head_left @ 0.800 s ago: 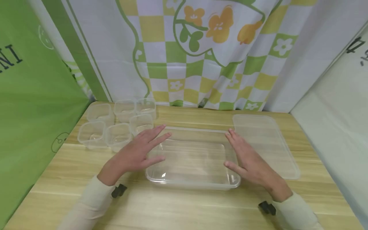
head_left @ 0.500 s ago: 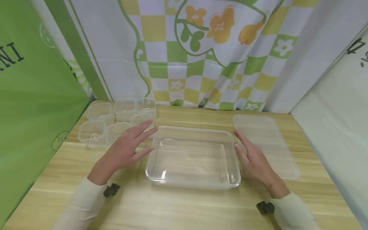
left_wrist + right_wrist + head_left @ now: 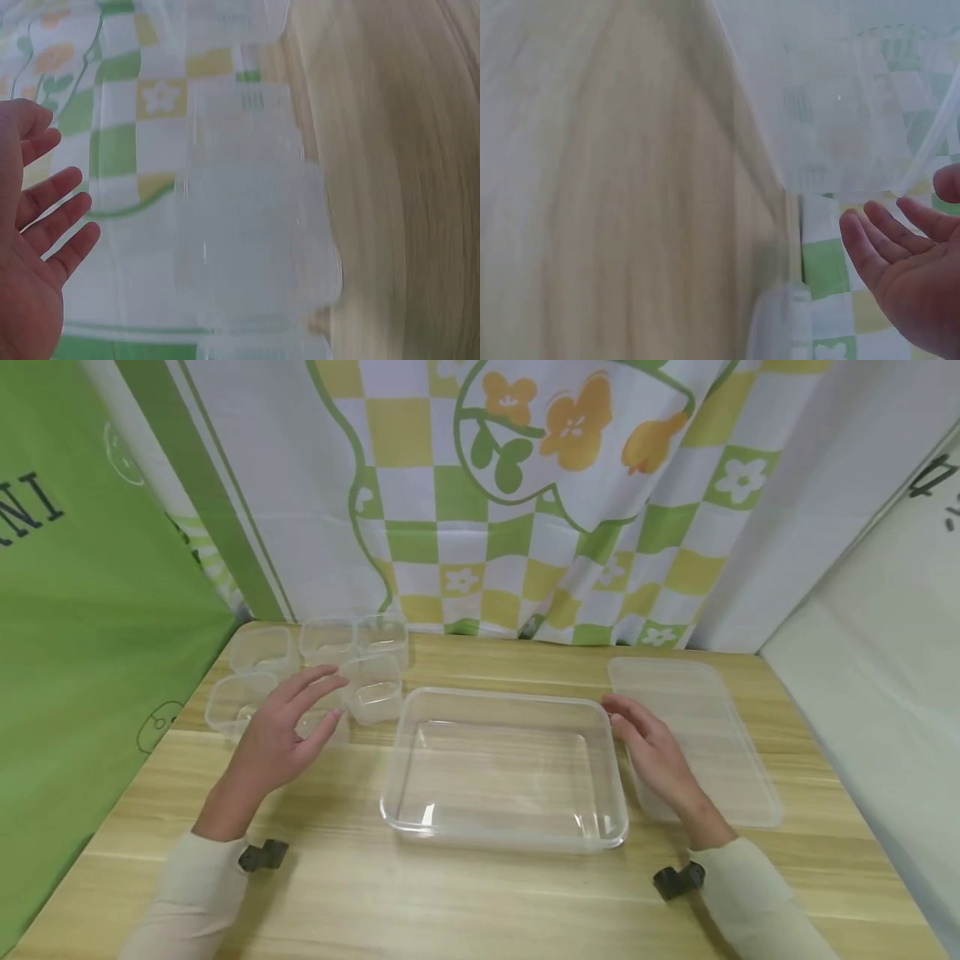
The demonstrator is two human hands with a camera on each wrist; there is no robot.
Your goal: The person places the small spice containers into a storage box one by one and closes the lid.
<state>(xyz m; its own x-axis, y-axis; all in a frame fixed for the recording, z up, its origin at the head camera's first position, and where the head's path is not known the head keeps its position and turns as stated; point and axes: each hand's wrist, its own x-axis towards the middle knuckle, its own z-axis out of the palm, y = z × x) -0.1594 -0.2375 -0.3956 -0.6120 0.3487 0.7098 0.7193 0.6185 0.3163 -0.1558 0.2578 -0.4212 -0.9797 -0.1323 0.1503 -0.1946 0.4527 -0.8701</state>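
A large clear plastic container (image 3: 502, 839), lidless, stands on the table. Beside its right side is my right hand (image 3: 656, 760), fingers slightly bent, fingertips right at the far right corner of the rim. In the right wrist view this hand (image 3: 911, 262) is close to the container's wall (image 3: 840, 120), with nothing between finger and thumb. My left hand (image 3: 273, 739) hovers over the small clear containers (image 3: 372, 693) at the left, fingers spread and relaxed, hiding part of the front ones. The left wrist view shows the hand (image 3: 34, 225) apart from the small containers (image 3: 255, 232).
A flat translucent lid (image 3: 705, 735) lies on the wooden table (image 3: 487, 910) to the right of the large container. A patterned curtain (image 3: 525, 560) hangs at the back edge. Green cloth (image 3: 97, 635) borders the left side, white cloth (image 3: 877, 693) the right.
My left hand has moved left, from over the large container's left side to over the small containers. My right hand has drawn out from over the container to beside its right rim.
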